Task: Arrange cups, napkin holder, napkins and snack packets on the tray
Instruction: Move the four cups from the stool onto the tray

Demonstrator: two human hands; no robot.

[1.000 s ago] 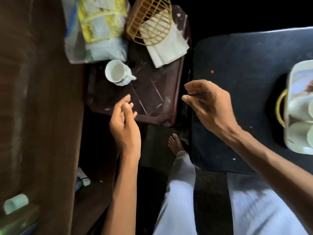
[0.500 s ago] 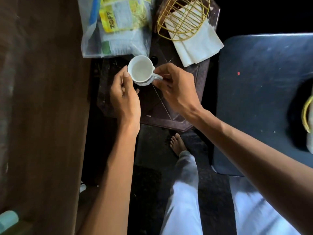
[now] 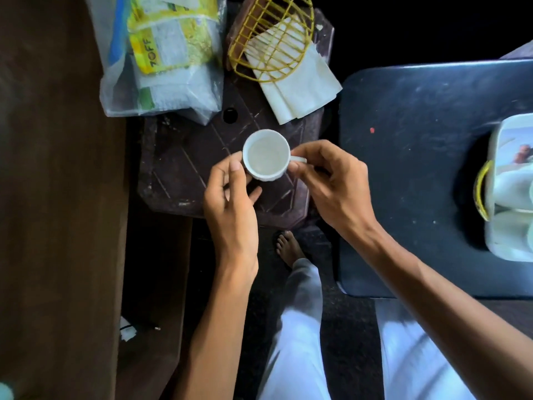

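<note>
Thumb & forefinger of right hand (image 3: 331, 186) are pinching the small side handle of small white ceramic cup (image 3: 266, 155), clamped on it, w/ the other fingers curling underneath. Left hand (image 3: 230, 197) is closing on the cup's opposite wall: one fingertip is pressing against the side and the thumb is reaching in below, so both hands are gripping the same cup. Cup is sitting upright, mouth up, over the dark brown scuffed plastic stool top (image 3: 173, 174); can't tell if it's resting there or lifted just clear.

At the stool's far left a clear plastic bag of yellow-green snack packets (image 3: 167, 59) is lying, partly overhanging the edge. At far right, yellow wire napkin holder (image 3: 271, 39) is lying tipped over, w/ folded white paper napkins (image 3: 302, 85) sticking out from under it toward the stool's corner.

Well apart to the right, a dark blue-black table (image 3: 418, 168) is carrying a white rectangular tray (image 3: 496, 140) w/ yellow handle (image 3: 479, 194) at frame edge; more white cups (image 3: 513, 183) are sitting on it, blurred. Bare foot (image 3: 288, 246) & pale trouser legs (image 3: 302, 342) are showing btwn stool & table.
</note>
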